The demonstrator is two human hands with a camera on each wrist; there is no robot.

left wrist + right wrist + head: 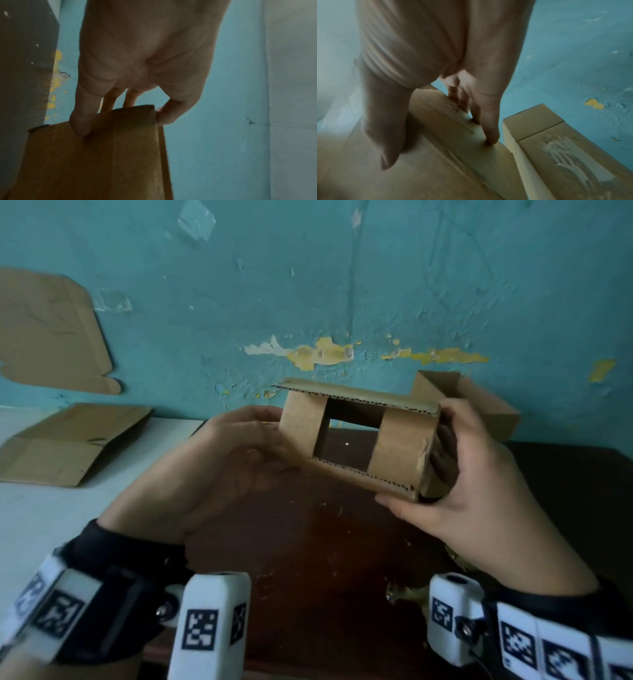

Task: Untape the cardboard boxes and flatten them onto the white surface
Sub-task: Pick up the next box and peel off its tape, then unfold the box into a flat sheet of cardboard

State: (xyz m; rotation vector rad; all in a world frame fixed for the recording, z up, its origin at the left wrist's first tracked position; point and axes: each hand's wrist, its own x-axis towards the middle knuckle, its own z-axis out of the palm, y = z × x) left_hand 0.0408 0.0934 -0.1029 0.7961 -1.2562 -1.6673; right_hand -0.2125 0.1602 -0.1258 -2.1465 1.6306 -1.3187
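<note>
A small brown cardboard box (394, 460) is held in the air above the dark table, its end flaps open so I see right through it. My left hand (255, 440) grips its left end, thumb in front and fingers behind. My right hand (455, 467) grips the right end, thumb under the lower edge and fingers over the top. In the left wrist view my left hand (120, 119) pinches the box (94, 155) at its corner. In the right wrist view my right hand (440, 148) clasps the box (453, 155). No tape is visible on the box.
A second, still upright box (486, 409) stands behind against the teal wall, also seen in the right wrist view (556, 142). A flattened box (68, 443) lies on the white surface (41, 525) at left. Another flat cardboard (51, 330) leans on the wall. The dark brown table (308, 542) lies below my hands.
</note>
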